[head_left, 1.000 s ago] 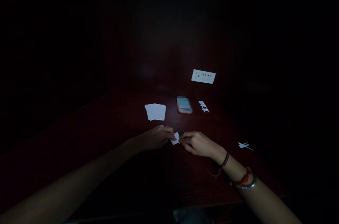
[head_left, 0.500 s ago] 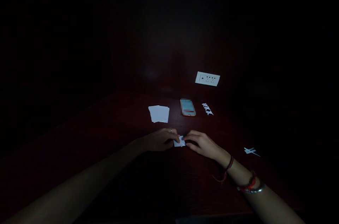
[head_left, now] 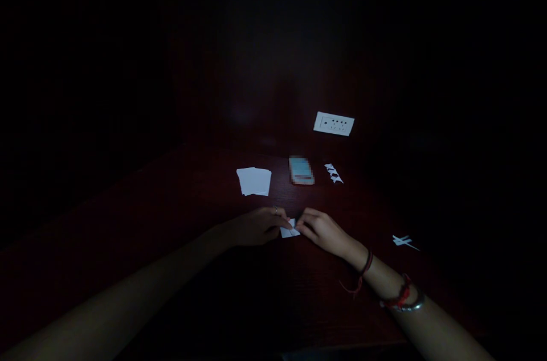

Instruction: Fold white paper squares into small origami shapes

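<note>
The scene is very dark. A small white piece of paper (head_left: pixel 289 230) lies on the dark red table (head_left: pixel 192 201) between my two hands. My left hand (head_left: pixel 256 225), with a ring on one finger, pinches its left edge with curled fingers. My right hand (head_left: pixel 323 230) pinches its right edge; red threads and a metal bangle circle that wrist. Most of the paper is hidden under the fingertips.
A small stack of white paper squares (head_left: pixel 254 180) lies beyond my left hand. A blurred blue-and-orange block (head_left: pixel 301 171) sits beside it, then several small folded white pieces (head_left: pixel 333 173). A white socket plate (head_left: pixel 334 123) is on the wall. Thin white strips (head_left: pixel 404 242) lie at right.
Both hands stay on the small paper. The fingers have shifted a little on it, and the view has drifted slightly.
</note>
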A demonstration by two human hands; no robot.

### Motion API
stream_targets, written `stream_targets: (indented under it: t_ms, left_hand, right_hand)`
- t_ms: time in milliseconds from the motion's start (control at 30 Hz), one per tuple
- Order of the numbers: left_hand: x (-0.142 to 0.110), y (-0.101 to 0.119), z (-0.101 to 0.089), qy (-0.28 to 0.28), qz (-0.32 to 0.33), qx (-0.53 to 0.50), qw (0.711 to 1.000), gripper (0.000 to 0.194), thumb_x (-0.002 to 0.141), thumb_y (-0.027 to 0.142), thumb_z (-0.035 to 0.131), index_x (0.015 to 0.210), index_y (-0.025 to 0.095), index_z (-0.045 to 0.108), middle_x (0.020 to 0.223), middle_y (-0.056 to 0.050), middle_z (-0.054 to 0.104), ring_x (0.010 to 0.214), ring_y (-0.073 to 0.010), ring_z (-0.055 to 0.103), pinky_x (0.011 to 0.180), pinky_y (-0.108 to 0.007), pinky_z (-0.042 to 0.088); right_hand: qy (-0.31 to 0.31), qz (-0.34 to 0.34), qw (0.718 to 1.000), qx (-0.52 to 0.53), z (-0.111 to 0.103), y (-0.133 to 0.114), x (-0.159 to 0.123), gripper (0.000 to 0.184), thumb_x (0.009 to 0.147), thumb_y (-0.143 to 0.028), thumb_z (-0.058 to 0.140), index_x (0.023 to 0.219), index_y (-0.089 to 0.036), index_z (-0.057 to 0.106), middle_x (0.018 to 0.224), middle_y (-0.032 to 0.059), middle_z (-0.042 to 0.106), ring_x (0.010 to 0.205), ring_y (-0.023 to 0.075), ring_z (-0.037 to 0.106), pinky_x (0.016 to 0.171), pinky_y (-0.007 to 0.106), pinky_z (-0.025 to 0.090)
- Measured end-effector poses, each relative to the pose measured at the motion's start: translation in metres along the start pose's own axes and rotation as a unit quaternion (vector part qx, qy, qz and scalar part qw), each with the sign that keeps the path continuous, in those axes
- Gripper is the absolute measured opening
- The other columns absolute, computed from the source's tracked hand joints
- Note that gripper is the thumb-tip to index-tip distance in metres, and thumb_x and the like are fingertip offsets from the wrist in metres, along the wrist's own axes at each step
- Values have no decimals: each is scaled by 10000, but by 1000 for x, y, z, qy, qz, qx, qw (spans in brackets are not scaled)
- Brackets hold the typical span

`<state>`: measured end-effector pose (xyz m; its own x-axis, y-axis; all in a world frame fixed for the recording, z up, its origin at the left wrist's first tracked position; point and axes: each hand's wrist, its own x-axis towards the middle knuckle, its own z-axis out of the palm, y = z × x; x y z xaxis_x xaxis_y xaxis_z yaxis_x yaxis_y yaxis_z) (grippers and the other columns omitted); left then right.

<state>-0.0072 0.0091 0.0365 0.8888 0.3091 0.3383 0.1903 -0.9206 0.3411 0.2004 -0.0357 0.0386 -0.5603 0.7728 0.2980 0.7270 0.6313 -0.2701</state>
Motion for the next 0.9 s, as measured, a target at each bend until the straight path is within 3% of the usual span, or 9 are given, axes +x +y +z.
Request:
stream_targets:
  t_ms: [167,467,900]
  left_hand:
    - [-1,1,-1,-2,-2,0,1000,412,739,42,412,1111,213,461,956,-29,516,837,-134,492,762,-247,378]
    - [3,1,-4,-16,34,0,999,362,779,69,396,1084,231,506,912,-29,533,789,-124,509,721,-226,380]
    - [4,2,3,11,6,59,998,286,803,140,428,1048,242,534,882,-16,509,755,-116,493,666,-205,367]
  right_hand:
    - [18,41,999,29,3,1,3,158,808,-189,419,734,-142,551,743,35,531,681,106,510,646,209,400]
    - [24,96,994,54,4,1,6,119,747,-165,470,671,-140,558,700,27,582,656,110,526,621,208,384]
    - [27,139,988,54,6,2,7,111,714,-180,487,643,-144,565,658,22,598,604,105,532,576,194,374]
